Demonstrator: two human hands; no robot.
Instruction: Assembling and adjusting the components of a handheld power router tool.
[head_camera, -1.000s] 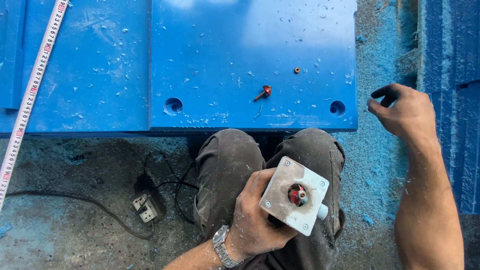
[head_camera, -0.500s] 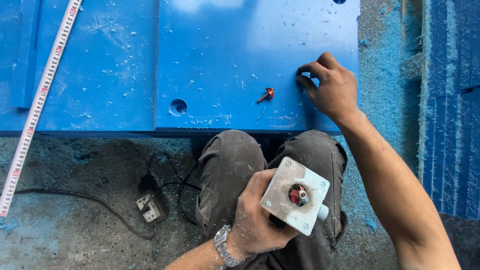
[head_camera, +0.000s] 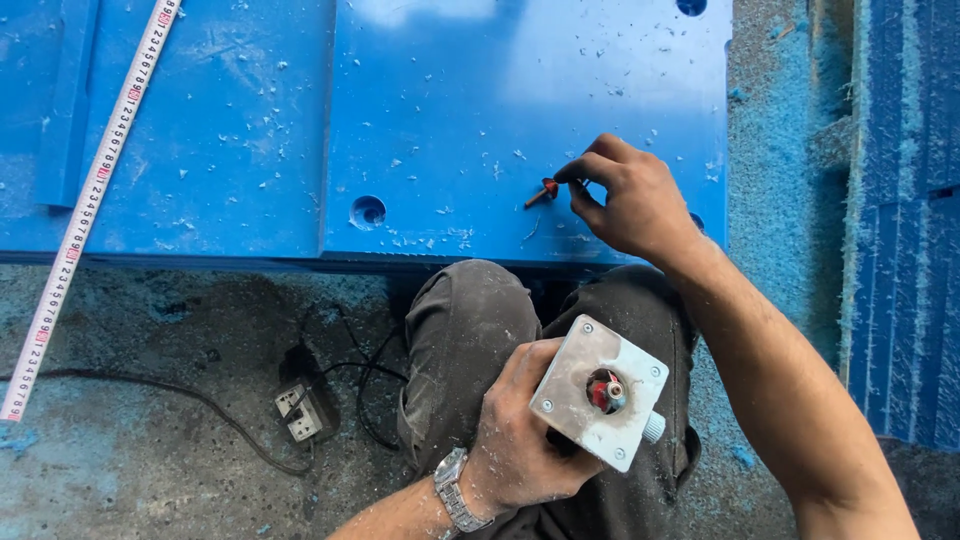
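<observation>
My left hand (head_camera: 510, 440), with a metal watch on its wrist, grips a small trim router (head_camera: 600, 390) over my lap. Its square grey base plate faces up and a red cutter shows in the centre hole. My right hand (head_camera: 630, 200) reaches onto the blue panel (head_camera: 480, 90). Its thumb and forefinger pinch the red end of a small router bit (head_camera: 540, 192) that lies on the panel near the front edge. A round hole (head_camera: 368, 211) is cut in the panel to the left of the bit.
A white tape measure (head_camera: 90, 200) lies slanted across the left blue panel. A power socket (head_camera: 300, 410) with black cables sits on the dusty floor by my knee (head_camera: 460, 320). Stacked blue boards (head_camera: 900, 200) stand at the right. Blue shavings cover the floor.
My right hand came in from the right edge onto the panel, first over a small brown piece, then left and down to the red bit. The left hand held the router still.
</observation>
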